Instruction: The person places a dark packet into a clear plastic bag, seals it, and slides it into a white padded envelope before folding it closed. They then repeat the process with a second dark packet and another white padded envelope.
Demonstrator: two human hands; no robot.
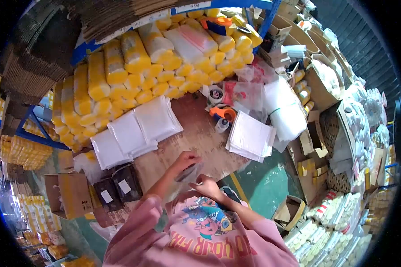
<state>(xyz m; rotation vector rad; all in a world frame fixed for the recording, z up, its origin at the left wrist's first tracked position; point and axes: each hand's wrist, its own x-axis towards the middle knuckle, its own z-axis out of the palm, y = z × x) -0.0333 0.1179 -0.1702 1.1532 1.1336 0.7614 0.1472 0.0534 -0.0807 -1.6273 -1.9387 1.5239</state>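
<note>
In front of my chest, a clear thin plastic bag hangs between my two hands. My left hand is closed on its upper edge, fingers curled. Lower down and nearer to me, my right hand pinches the bag's other side. Something dark shows through or behind the plastic by my left fingers; I cannot make it out. Beyond them lies a wooden tabletop, with overlapping white packets to the left and a stack of white packets to the right.
Yellow-and-clear wrapped packs are piled along the back. An orange tape dispenser stands near a small bottle. Two black packets lie at left beside a cardboard box. A clear plastic roll sits on the right.
</note>
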